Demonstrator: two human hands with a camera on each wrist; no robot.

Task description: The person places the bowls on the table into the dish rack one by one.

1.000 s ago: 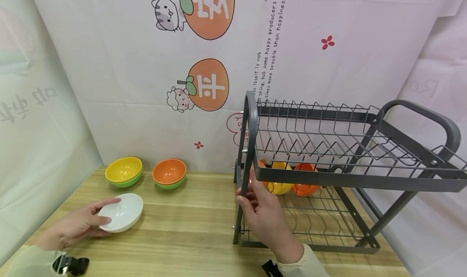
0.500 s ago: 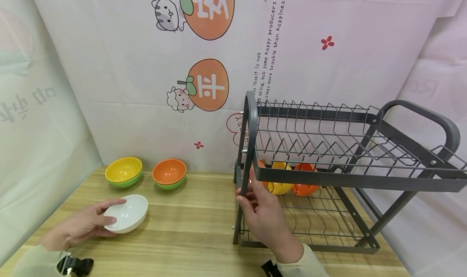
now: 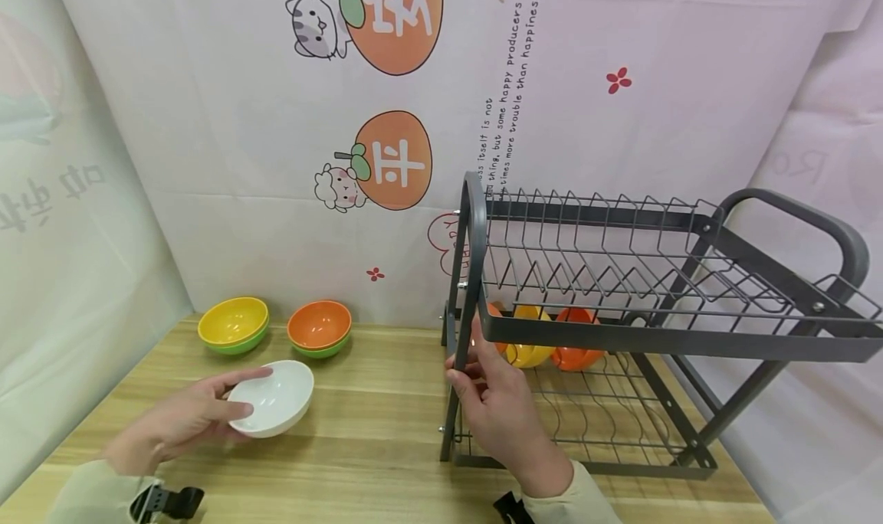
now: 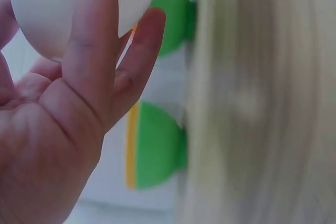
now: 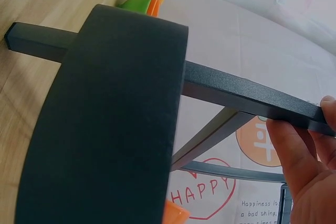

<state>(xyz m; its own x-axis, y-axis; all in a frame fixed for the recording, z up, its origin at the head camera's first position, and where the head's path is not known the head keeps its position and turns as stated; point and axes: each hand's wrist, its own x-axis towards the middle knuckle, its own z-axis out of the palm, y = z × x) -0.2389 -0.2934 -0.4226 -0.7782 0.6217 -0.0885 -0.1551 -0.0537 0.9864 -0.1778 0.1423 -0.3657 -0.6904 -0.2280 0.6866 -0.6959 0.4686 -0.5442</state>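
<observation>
As the right hand (image 3: 507, 413) grips the left post (image 3: 477, 248) of the dark grey metal dish rack (image 3: 676, 342), the left hand (image 3: 186, 420) pinches the round, glossy white bowl (image 3: 279, 403) at its left rim, above the wooden table (image 3: 375, 440): likely light, stiff, slick; rim and underside suit holding!

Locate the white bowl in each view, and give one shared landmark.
Head: white bowl left of centre, in the lower half, held by the left hand.
Left wrist: upper left, cut off by the top edge.
Right wrist: not in it.
Shared landmark: green bowl with the yellow bowl nested in it.
</observation>
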